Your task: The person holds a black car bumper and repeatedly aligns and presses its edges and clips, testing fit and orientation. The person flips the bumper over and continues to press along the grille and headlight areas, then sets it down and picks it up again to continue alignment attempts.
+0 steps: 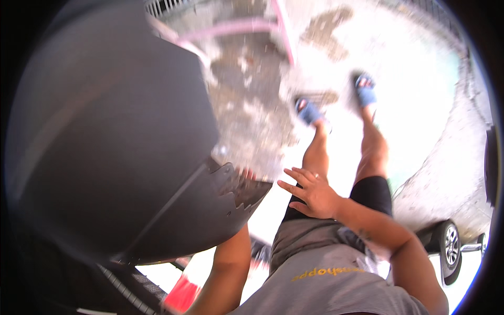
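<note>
A large, curved dark grey plastic body panel [121,131] fills the left side of the head view. Its lower right end has a notched edge with tabs and small holes. My left forearm goes up behind this end. Only some reddish fingertips of my left hand [248,173] show at the notched edge, where it seems to grip the panel; the rest is hidden. My right hand [315,195] is open in front of my thighs, its fingers spread toward the panel's tip but apart from it. Nothing is in it.
Pink bars of a stand [236,27] rise at the top, beyond the panel. The concrete floor [252,100] has worn, stained patches. My feet wear blue sandals [366,89]. A vehicle wheel [450,249] is at the lower right; something red [182,294] lies at the lower left.
</note>
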### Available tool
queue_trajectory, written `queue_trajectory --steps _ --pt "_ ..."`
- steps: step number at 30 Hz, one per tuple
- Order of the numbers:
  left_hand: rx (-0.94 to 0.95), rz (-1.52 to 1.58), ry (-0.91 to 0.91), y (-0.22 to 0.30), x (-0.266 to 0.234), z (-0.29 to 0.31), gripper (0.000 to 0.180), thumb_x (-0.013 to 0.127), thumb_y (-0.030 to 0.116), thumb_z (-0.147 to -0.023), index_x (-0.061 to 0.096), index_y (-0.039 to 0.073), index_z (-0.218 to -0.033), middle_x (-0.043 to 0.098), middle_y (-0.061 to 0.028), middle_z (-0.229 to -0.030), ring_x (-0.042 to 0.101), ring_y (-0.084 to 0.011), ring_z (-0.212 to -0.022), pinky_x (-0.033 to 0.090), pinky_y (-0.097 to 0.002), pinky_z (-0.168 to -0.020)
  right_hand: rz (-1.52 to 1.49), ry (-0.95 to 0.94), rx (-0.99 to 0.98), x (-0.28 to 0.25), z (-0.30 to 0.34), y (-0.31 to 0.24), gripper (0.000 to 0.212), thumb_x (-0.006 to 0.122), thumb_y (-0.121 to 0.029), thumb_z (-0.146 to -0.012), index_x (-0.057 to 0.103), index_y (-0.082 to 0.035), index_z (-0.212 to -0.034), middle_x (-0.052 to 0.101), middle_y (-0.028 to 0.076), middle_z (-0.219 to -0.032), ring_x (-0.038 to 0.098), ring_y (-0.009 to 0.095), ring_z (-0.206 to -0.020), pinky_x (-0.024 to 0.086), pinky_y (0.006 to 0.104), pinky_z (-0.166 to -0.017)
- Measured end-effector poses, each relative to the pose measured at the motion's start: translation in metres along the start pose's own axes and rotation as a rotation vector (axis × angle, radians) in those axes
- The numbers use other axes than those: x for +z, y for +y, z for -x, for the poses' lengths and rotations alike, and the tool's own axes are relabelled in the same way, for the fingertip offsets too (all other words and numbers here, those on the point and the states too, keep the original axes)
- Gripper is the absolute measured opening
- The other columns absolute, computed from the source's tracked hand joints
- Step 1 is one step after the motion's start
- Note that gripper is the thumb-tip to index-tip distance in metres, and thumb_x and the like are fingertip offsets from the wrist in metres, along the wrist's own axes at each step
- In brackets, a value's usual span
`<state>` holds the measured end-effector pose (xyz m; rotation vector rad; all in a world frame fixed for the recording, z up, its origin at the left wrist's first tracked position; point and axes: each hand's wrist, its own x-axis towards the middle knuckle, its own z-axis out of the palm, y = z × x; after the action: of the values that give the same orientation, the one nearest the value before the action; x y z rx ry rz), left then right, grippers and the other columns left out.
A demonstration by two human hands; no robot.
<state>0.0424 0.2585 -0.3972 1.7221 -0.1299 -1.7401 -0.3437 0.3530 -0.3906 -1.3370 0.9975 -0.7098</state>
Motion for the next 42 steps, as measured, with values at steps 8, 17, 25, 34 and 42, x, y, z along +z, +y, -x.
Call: queue_trajectory --steps 8,17,25,34,42 --pt "-0.270 -0.288 0.430 -0.026 -0.044 0.117 0.058 0.056 0.061 -0.109 0.063 0.011 -0.138 0.072 -0.0137 -0.133 0.064 -0.0267 -0.128 0.050 -0.0474 -0.110 0.405 0.248 0.629 -0.114 0.154 0.004 0.060 0.077 -0.035 -0.097 0.062 -0.015 -0.151 0.065 0.018 -0.147 0.057 0.039 -0.141 0.049 0.0511 -0.116" --pt "0.160 -0.928 -0.028 -0.099 0.052 0.137 0.046 0.075 0.045 -0.105 0.071 0.002 -0.121 0.078 -0.0102 -0.098 0.072 -0.0172 -0.085 0.058 -0.0345 -0.076 0.562 0.165 1.293 -0.236 0.388 0.086 0.065 0.087 -0.048 -0.087 0.074 -0.003 -0.133 0.078 0.022 -0.126 0.073 0.039 -0.122 0.058 0.0455 -0.105" --pt "0.339 -0.805 -0.106 -0.092 0.032 0.117 0.044 0.076 0.040 -0.104 0.071 0.001 -0.123 0.079 -0.0107 -0.104 0.074 -0.0177 -0.086 0.059 -0.0345 -0.075 0.528 0.647 0.838 -0.239 0.263 0.008 0.053 0.082 -0.045 -0.094 0.076 -0.010 -0.134 0.079 0.023 -0.123 0.076 0.038 -0.115 0.060 0.0460 -0.100" --pt "0.148 -0.561 0.244 -0.124 -0.174 0.185 0.039 0.071 0.041 -0.106 0.069 0.005 -0.122 0.078 -0.0126 -0.094 0.074 -0.0215 -0.074 0.056 -0.0366 -0.061 0.703 0.102 0.730 -0.089 0.168 -0.049 0.066 0.078 -0.057 -0.093 0.073 -0.011 -0.139 0.078 0.017 -0.131 0.074 0.035 -0.122 0.058 0.0435 -0.104" --pt "-0.180 -0.599 0.345 -0.265 -0.324 0.236 0.036 0.069 0.044 -0.105 0.072 0.008 -0.110 0.075 -0.0093 -0.081 0.071 -0.0251 -0.061 0.051 -0.0398 -0.048 0.761 0.065 0.718 -0.026 0.178 -0.051 0.064 0.069 -0.067 -0.097 0.078 -0.014 -0.133 0.078 0.018 -0.129 0.072 0.037 -0.125 0.055 0.0456 -0.109"
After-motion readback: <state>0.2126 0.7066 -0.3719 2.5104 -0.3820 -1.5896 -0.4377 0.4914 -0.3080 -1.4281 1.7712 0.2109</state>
